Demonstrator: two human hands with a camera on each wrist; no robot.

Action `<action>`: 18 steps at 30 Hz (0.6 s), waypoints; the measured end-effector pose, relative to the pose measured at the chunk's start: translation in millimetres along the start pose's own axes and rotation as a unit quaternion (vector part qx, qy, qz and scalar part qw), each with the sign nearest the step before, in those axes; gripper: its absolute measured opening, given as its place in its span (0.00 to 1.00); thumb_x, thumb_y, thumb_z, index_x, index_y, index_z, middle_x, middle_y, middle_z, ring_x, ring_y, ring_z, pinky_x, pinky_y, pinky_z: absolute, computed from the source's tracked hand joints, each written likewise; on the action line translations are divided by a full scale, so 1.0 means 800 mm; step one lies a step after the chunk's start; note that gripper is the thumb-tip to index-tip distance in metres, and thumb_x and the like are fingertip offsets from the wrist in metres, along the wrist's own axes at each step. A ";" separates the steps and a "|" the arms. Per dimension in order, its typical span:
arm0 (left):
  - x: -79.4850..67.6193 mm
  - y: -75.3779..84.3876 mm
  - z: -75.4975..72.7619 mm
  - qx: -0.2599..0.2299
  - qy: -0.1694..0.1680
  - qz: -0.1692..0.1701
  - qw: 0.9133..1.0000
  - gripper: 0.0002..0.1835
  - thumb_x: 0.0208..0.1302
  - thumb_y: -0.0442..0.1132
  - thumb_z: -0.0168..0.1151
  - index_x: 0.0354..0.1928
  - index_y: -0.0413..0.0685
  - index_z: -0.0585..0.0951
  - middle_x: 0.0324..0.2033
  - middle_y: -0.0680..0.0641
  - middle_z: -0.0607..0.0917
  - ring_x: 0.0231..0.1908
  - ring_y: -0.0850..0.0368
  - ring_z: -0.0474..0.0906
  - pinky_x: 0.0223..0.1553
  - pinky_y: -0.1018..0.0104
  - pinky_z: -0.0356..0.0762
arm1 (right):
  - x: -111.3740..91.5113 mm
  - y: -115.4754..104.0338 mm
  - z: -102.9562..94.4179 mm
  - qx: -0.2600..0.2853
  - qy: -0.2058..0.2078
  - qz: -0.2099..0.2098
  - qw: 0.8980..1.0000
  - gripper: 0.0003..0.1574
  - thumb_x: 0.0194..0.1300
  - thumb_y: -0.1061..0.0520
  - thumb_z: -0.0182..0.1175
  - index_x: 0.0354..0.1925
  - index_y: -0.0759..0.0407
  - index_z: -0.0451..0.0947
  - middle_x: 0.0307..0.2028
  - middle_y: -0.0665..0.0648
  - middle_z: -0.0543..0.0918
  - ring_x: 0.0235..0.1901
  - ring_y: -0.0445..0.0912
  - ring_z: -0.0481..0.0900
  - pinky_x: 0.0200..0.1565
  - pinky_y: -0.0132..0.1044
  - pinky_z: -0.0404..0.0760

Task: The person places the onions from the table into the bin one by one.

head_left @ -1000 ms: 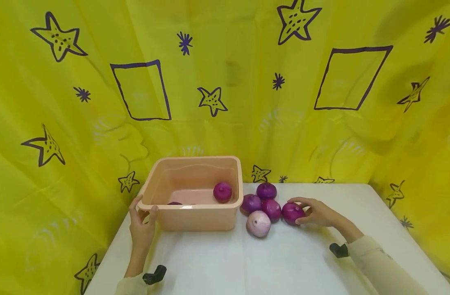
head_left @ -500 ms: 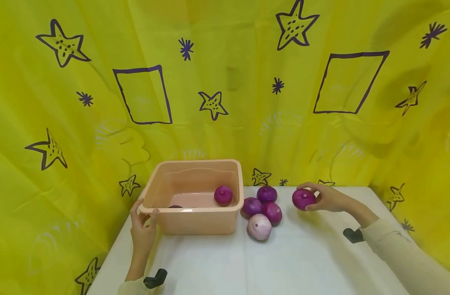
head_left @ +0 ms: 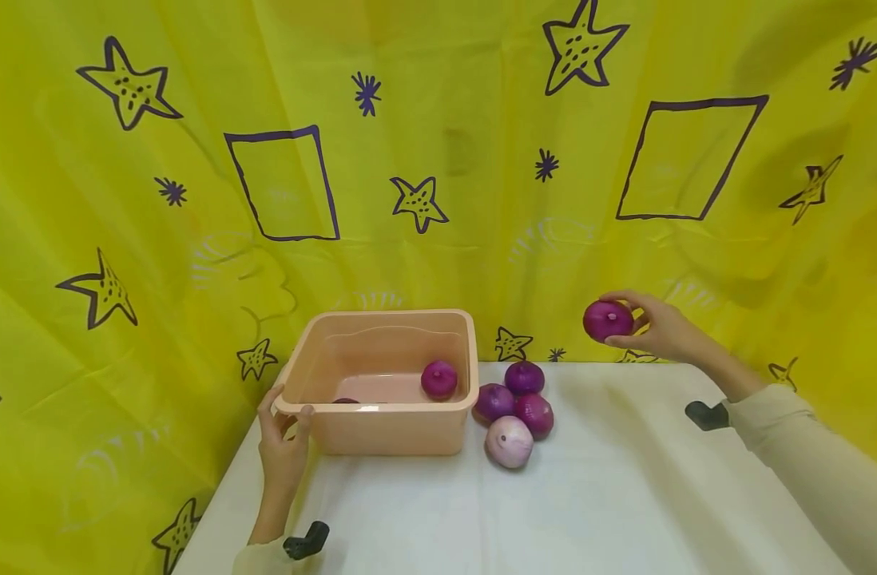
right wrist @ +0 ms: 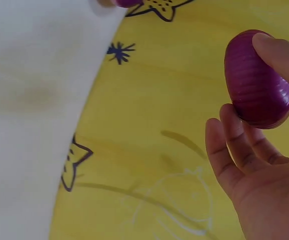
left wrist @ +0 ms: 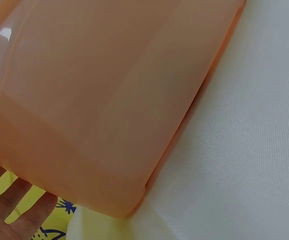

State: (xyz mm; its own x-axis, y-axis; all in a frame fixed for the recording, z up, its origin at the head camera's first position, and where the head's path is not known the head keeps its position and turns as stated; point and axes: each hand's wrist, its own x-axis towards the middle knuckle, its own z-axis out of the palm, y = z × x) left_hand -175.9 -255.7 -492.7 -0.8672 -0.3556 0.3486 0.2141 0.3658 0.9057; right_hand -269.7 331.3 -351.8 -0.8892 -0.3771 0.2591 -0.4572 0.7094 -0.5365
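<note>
My right hand (head_left: 657,326) holds a purple-red onion (head_left: 608,321) between thumb and fingers, raised above the table. In the right wrist view the thumb lies over the onion (right wrist: 259,80), and some fingers are spread below it. My left hand (head_left: 283,459) grips the near left corner of a peach plastic tub (head_left: 388,435) by its rim. The left wrist view shows that hand's fingers (left wrist: 34,212) against the tub's outer wall (left wrist: 94,110). Inside the tub sits a purple onion (head_left: 439,380); another one (head_left: 347,401) is mostly hidden behind the front wall.
Beside the tub's right wall several onions lie close together: a dark purple one (head_left: 525,378), a purple one (head_left: 494,402), a reddish one (head_left: 535,415) and a pale one (head_left: 509,442). The white table (head_left: 589,495) ends at a yellow patterned curtain (head_left: 474,263).
My right hand has lifted the onion from beside the group, up and to the right. The left hand stays on the tub's corner, and the other onions have not moved.
</note>
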 end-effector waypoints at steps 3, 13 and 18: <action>0.000 0.000 0.000 0.001 0.001 -0.001 1.000 0.36 0.75 0.47 0.59 0.78 0.60 0.55 0.78 0.44 0.61 0.62 0.41 0.73 0.44 0.88 0.73 | 0.009 -0.007 -0.011 -0.008 0.015 0.002 1.000 0.42 0.59 0.57 0.76 0.67 0.60 0.71 0.53 0.66 0.79 0.42 0.58 0.81 0.37 0.30 0.81; 0.000 0.001 0.002 0.005 0.007 -0.003 1.000 0.35 0.75 0.48 0.60 0.77 0.61 0.55 0.77 0.47 0.62 0.60 0.45 0.74 0.44 0.86 0.75 | 0.022 -0.017 -0.023 0.005 0.021 0.023 1.000 0.43 0.62 0.56 0.75 0.70 0.60 0.68 0.57 0.68 0.76 0.47 0.62 0.80 0.38 0.31 0.81; -0.001 0.003 0.001 0.002 0.006 0.000 1.000 0.35 0.76 0.45 0.59 0.78 0.58 0.55 0.77 0.41 0.62 0.60 0.41 0.73 0.44 0.87 0.73 | 0.025 -0.017 -0.017 0.016 0.023 0.021 0.999 0.42 0.61 0.56 0.75 0.69 0.61 0.69 0.58 0.67 0.76 0.47 0.61 0.80 0.38 0.31 0.81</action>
State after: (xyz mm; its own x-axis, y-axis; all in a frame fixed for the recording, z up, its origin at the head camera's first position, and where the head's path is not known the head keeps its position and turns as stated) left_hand -175.1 -254.4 -491.1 -0.8619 -0.3663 0.3506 0.2111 0.3695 0.9049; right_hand -281.3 322.3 -328.0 -0.9080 -0.3182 0.2726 -0.4189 0.7046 -0.5728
